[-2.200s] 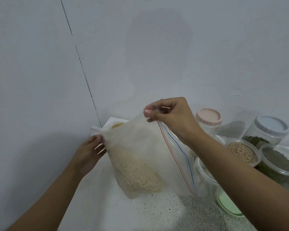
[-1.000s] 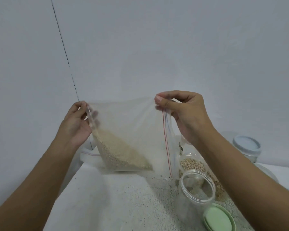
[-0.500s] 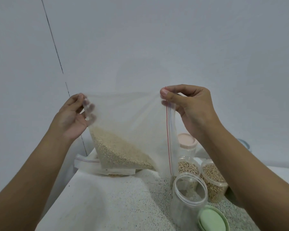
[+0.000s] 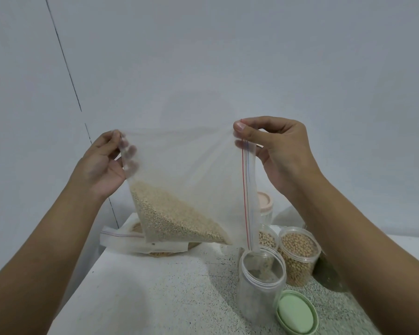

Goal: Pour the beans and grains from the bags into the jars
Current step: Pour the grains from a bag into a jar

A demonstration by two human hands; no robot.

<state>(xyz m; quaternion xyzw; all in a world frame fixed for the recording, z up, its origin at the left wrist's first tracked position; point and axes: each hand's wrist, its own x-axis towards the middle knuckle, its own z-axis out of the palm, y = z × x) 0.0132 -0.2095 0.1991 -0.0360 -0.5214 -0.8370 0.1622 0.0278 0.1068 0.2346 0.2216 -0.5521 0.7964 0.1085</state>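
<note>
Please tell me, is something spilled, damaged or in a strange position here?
Nothing stands out. The left hand and right hand hold the bag of grain tilted, its zip edge hanging down to the open empty jar. No grain shows on the counter.

Two bare hands, left hand (image 4: 99, 165) and right hand (image 4: 283, 153); forearms bare up to the frame edge, no sleeves, rings, watch or gloves; short plain fingernails.
</note>
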